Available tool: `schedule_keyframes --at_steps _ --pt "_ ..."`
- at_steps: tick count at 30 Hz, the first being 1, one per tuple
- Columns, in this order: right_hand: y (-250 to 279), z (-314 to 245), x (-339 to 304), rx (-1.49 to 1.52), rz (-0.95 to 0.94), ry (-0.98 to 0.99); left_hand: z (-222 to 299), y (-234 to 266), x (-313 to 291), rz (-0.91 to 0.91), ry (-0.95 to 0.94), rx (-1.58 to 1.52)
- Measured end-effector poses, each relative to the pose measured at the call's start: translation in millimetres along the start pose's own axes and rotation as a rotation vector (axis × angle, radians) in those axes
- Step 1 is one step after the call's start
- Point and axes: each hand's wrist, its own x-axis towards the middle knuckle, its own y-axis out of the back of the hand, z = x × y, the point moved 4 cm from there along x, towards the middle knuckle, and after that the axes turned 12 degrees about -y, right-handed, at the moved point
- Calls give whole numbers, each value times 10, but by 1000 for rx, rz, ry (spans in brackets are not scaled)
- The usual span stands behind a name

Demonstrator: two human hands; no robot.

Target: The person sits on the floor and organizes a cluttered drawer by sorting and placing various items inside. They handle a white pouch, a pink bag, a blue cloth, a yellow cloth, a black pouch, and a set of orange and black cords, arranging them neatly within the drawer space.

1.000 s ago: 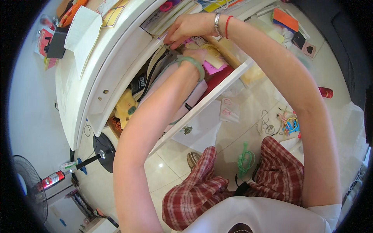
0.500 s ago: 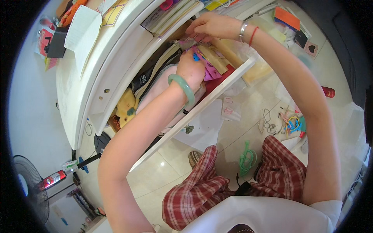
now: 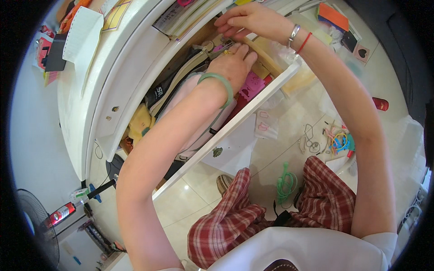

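Note:
My left hand (image 3: 231, 67), with a green bangle at its wrist, reaches into the open drawer. Its fingers are apart and bent down over the things at the drawer's far end; what lies under the palm is hidden. A bright pink packet (image 3: 251, 86) shows beside that hand. Nearer along the drawer sit a pale pink and grey bag (image 3: 190, 88), a black pouch (image 3: 158, 91) and a yellow soft item (image 3: 141, 122). Above the drawer's far corner my right hand (image 3: 260, 21) hangs open, fingers stretched out and nothing in them.
The white drawer front (image 3: 226, 128) crosses above my knees. A white desk with papers (image 3: 83, 43) curves along the left. On the floor lie a green cord (image 3: 285, 185), tangled cables (image 3: 341, 142), a white sheet (image 3: 235, 149) and a red can (image 3: 380, 104). A fan (image 3: 34, 217) stands lower left.
My left hand has shifted farther into the drawer, and its fingers have spread over the contents, with less of the pink packet showing. My right hand has moved slightly up and its fingers have straightened.

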Motion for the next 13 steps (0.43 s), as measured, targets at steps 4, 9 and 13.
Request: schedule_keyframes --at_steps 4,9,13 --pt "-18 18 -248 -71 -8 -34 69 64 -122 -230 26 2" --pt "28 207 -313 -30 6 -2 114 288 -162 -603 147 -48" --pt "87 202 -284 75 79 -7 25 91 -120 -158 -8 72"
